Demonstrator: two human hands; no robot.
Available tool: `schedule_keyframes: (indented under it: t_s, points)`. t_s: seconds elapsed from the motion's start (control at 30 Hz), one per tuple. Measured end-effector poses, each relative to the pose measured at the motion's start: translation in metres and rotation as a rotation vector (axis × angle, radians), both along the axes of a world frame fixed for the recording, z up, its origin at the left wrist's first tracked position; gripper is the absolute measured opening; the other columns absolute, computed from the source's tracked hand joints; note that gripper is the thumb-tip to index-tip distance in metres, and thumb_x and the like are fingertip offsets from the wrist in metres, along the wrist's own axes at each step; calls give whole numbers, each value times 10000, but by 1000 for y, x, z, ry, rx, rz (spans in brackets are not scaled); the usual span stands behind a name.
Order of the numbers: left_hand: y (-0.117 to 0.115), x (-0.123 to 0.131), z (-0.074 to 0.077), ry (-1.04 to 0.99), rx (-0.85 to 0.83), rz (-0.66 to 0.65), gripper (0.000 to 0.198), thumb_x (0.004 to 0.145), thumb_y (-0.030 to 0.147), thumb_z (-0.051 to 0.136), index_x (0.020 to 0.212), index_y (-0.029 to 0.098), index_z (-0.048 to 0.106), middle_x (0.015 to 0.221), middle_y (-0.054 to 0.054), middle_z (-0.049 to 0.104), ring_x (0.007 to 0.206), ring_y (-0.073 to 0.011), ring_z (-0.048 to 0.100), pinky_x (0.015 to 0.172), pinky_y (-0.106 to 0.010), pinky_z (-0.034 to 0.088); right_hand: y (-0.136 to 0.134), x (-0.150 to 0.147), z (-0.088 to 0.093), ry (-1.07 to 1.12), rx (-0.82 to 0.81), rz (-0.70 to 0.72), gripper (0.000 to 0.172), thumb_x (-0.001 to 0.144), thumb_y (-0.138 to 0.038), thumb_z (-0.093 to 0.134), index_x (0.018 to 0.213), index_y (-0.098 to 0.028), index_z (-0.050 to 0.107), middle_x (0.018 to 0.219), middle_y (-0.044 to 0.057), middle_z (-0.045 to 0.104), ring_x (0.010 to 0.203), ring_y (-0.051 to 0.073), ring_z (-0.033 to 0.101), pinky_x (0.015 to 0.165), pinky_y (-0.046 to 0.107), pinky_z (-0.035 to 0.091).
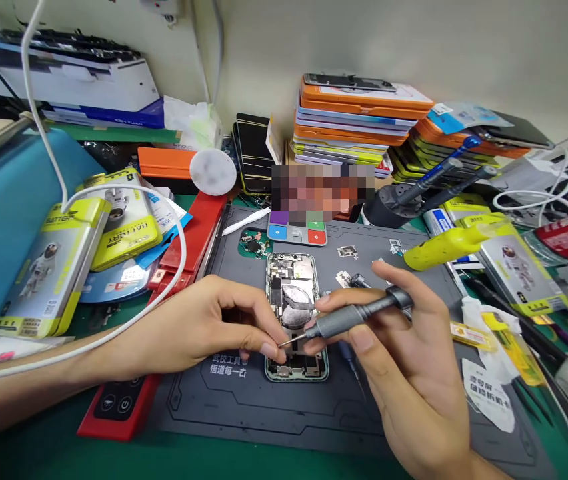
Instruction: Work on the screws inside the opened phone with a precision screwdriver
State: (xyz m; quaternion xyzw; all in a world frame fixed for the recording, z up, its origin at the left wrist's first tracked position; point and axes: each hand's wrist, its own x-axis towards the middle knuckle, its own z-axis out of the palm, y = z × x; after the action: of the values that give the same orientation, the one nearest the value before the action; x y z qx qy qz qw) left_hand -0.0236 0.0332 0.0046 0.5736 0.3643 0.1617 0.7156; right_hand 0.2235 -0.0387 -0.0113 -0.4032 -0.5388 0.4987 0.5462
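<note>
An opened phone (294, 280) with its insides showing lies on a dark grey work mat (244, 407). My right hand (404, 373) is closed around a grey precision screwdriver (354, 317), its thin tip pointing left over the phone's lower half. My left hand (204, 327) reaches in from the left with fingers curled, and its fingertips pinch at the screwdriver tip and rest on the phone's left edge. Whether a screw sits between those fingertips is too small to tell. Small loose phone parts (347, 252) lie on the mat beyond the phone.
A yellow tool (444, 245) and battery boxes (524, 273) lie to the right. More battery boxes (54, 267), a white cable (129, 320) and a red device (129, 400) sit on the left. Stacked orange and coloured cases (354, 120) stand at the back. A small coloured tray (297, 232) rests above the phone.
</note>
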Motion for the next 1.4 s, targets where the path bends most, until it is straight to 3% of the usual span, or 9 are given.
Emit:
schedule_keyframes:
  t_s: [0.2,0.4,0.63,1.03,1.4]
  points:
    - [-1,1,1,11,20,-5,37,953,211,877,932,238,889,940,57,894,907,-106,816,823,-138,594,-1,-1,-1,-7,20,14,466,1156,-179,496,1552,-424,489,1251,26,778,886,168,833,857,351,742]
    - [-1,1,2,14,26,0,38,944,212,883,918,238,890,925,52,892,901,-117,818,818,-153,596,-1,-1,1,-18,9,13,457,1154,-194,502,1541,-436,498,1230,29,782,862,183,830,844,396,751]
    - [-1,1,2,-34,-40,-11,11,932,227,904,941,223,899,954,19,899,902,-135,812,833,-183,604,-1,-2,2,55,-27,8,468,1156,-186,514,1560,-422,509,1201,35,797,964,165,821,829,303,748]
    - [-1,1,4,-71,-83,-1,35,908,224,932,931,238,910,926,22,901,891,-138,819,819,-183,605,4,1,4,42,-41,18,454,1145,-233,539,1544,-448,528,1137,26,809,820,195,822,764,364,764]
    - [-4,0,3,-43,-100,6,49,907,259,939,912,225,905,906,11,892,797,-116,746,733,-171,570,3,-1,5,80,-49,25,449,1143,-211,545,1530,-438,542,1144,10,813,814,165,829,792,300,745]
